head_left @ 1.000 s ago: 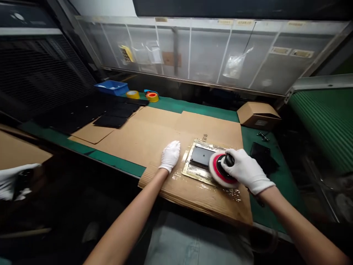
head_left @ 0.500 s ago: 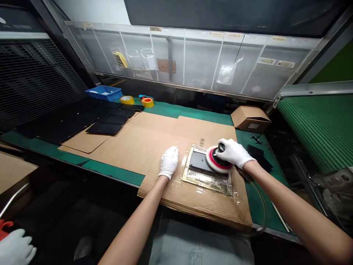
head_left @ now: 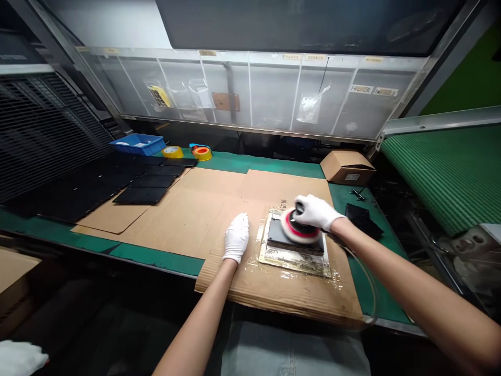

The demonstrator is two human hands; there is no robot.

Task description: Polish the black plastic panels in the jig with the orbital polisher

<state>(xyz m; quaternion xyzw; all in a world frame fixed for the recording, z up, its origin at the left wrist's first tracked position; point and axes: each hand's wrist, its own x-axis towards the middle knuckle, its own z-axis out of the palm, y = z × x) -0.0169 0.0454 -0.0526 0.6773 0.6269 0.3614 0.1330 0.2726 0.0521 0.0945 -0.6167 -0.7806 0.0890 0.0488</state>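
Note:
My right hand [head_left: 316, 211], in a white glove, is closed around the black grip of a round polisher [head_left: 300, 230]. The polisher's white pad with its red ring rests on a dark flat panel [head_left: 276, 234], hiding much of it. Under the panel lies a taped, worn frame [head_left: 294, 265] fixed on stacked cardboard [head_left: 274, 290]. A thin clear hose [head_left: 373, 287] trails from below my right wrist. My left hand [head_left: 237, 237], also gloved in white, lies flat on the cardboard left of the frame, fingers stretched out and holding nothing.
Several black panels [head_left: 143, 194] lie at the left, near a blue bin [head_left: 139, 144] and yellow tape rolls [head_left: 172, 152]. At the right are a cardboard box [head_left: 346, 167], black pieces [head_left: 362, 219] and a green ribbed belt [head_left: 450, 167]. Another person's gloved hand [head_left: 21, 357] shows bottom left.
My right hand has moved the polisher leftward across the panel. My left hand stays flat on the cardboard. The view has shifted slightly, and the other person's hand shows less.

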